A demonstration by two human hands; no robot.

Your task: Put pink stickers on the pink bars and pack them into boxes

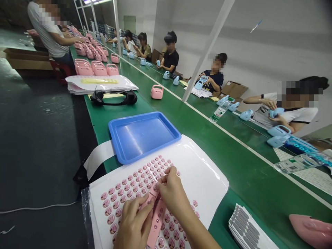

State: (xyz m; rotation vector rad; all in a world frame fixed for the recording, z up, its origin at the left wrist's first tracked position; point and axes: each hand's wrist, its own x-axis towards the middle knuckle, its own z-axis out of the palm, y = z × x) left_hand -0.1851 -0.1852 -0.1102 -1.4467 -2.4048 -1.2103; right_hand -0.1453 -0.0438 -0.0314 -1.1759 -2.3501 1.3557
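A pink plastic case with a handle and small round buttons [157, 223] is in front of me, above a sheet of round pink picture stickers [127, 187]. My left hand [135, 219] grips the case from its left side, thumb and fingers against the handle part. With its fingers pinched together, my right hand [172, 190] touches the far end of the case. Whatever lies between those fingertips is hidden, though a small round spot shows beside them. Part of the sheet is covered by my hands and the case.
A blue tray [118, 152] overlaps the sheet's far edge. Beyond are a black headset-like item [114, 98], paper stacks [100, 84] and pink cases [98, 68]. Grey oval stickers [245, 224] and another pink case [311, 230] lie right. Several co-workers sit across the green belt, handling blue cases.
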